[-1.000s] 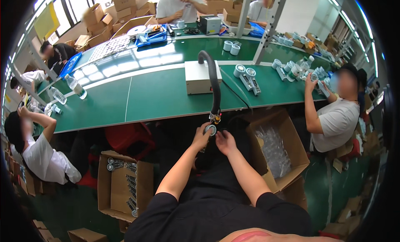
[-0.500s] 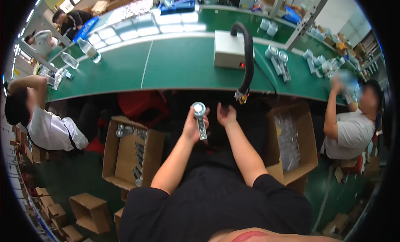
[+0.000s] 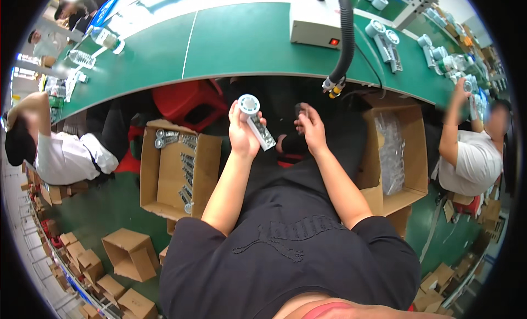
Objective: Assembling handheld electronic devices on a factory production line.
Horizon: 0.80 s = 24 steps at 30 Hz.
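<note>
The head view looked steeply down from the wearer's own head, through the left of two side-by-side fisheye cameras, upright and unmirrored. The black shirt (image 3: 291, 225) lay nearest, low in the middle; the hands (image 3: 245, 136) came a little farther off, around the centre, and the green surface (image 3: 236, 47) spread beyond them toward the top. Straight edges bent near the dark rim, the field wide enough for seated people (image 3: 71, 157) at both sides.
</note>
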Tool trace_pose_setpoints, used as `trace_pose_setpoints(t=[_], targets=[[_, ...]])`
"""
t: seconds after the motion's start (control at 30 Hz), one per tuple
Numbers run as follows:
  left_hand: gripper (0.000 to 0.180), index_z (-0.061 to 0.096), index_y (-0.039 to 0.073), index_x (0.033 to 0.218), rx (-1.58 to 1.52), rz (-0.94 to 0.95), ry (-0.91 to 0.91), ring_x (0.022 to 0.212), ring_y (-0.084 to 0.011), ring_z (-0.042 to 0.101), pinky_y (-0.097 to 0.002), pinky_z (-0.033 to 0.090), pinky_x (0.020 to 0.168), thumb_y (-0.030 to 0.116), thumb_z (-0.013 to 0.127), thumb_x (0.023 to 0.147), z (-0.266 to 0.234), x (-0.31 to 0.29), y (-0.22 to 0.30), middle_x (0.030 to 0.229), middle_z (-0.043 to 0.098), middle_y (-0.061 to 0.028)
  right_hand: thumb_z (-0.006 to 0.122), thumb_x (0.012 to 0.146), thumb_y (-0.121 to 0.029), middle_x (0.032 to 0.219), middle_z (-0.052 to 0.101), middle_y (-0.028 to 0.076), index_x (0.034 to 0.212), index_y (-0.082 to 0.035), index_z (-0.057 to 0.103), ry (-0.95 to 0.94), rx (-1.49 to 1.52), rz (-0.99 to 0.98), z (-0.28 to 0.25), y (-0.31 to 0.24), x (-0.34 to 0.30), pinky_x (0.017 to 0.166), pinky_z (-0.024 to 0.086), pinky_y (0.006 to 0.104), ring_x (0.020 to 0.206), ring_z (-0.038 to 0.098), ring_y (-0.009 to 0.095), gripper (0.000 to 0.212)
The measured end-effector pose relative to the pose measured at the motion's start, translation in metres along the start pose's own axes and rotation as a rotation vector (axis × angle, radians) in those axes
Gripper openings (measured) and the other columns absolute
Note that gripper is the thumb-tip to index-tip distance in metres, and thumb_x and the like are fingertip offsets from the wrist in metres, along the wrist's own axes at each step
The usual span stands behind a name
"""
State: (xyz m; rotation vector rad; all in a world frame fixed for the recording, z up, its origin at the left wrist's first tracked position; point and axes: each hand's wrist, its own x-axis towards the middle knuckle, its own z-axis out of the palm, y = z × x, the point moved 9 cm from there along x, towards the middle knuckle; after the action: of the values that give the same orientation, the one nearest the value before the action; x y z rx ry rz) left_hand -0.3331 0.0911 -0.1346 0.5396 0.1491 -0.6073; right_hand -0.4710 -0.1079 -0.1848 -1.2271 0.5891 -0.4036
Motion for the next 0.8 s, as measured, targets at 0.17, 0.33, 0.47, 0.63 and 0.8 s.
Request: trace_pose_setpoints(t=[0.17, 0.33, 0.47, 0.63, 0.8], targets=[[0.027, 0.054, 0.018, 0.130, -0.003, 0.190, 0.115, 0.098, -0.0270, 0.067, -0.0449, 0.058, 0.085, 0.034, 0.053, 0.108, 0.019, -0.012, 0.037, 0.114, 0.067, -0.0089, 0.069, 0.098, -0.006, 0.111, 0.065, 0.006, 0.141, -0.001, 0.058, -0.320, 0.090, 0.152, 0.070, -0.051, -0.068, 0.078, 0.052, 0.0239, 0.090, 0.064, 0.009, 0.045], [0.039, 0.039, 0.024, 0.142, 0.037, 0.349, 0.112, 0.101, -0.0277, 0.066, -0.0473, 0.057, 0.085, 0.030, 0.056, 0.108, 0.027, -0.030, 0.059, 0.127, 0.060, -0.0100, 0.072, 0.096, -0.005, 0.119, 0.068, 0.009, 0.136, 0.000, 0.061, -0.390, -0.070, 0.143, 0.088, -0.070, -0.089, 0.077, 0.054, 0.0241, 0.093, 0.065, 0.009, 0.041], [0.033, 0.042, 0.022, 0.138, 0.023, 0.407, 0.128, 0.101, -0.0289, 0.066, -0.0474, 0.057, 0.086, 0.031, 0.055, 0.109, 0.040, -0.038, 0.063, 0.122, 0.063, -0.0117, 0.073, 0.096, -0.005, 0.122, 0.069, 0.010, 0.134, 0.001, 0.062, -0.386, -0.060, 0.226, 0.092, -0.078, -0.092, 0.077, 0.054, 0.0231, 0.090, 0.065, 0.007, 0.040], [0.036, 0.039, 0.021, 0.139, 0.096, 0.478, 0.097, 0.102, -0.0297, 0.066, -0.0472, 0.057, 0.086, 0.027, 0.058, 0.109, 0.049, -0.040, 0.058, 0.124, 0.061, -0.0147, 0.074, 0.096, -0.004, 0.116, 0.068, 0.007, 0.131, 0.000, 0.063, -0.341, -0.083, 0.062, 0.088, -0.093, -0.086, 0.079, 0.054, 0.0227, 0.092, 0.064, 0.006, 0.037], [0.036, 0.036, 0.019, 0.138, 0.175, 0.512, 0.048, 0.107, -0.0342, 0.066, -0.0530, 0.058, 0.095, 0.020, 0.057, 0.108, 0.060, -0.056, 0.054, 0.130, 0.057, -0.0170, 0.072, 0.098, -0.004, 0.113, 0.066, 0.007, 0.132, -0.002, 0.060, -0.366, 0.020, 0.052, 0.099, -0.098, -0.088, 0.073, 0.052, 0.0231, 0.087, 0.063, 0.006, 0.036]])
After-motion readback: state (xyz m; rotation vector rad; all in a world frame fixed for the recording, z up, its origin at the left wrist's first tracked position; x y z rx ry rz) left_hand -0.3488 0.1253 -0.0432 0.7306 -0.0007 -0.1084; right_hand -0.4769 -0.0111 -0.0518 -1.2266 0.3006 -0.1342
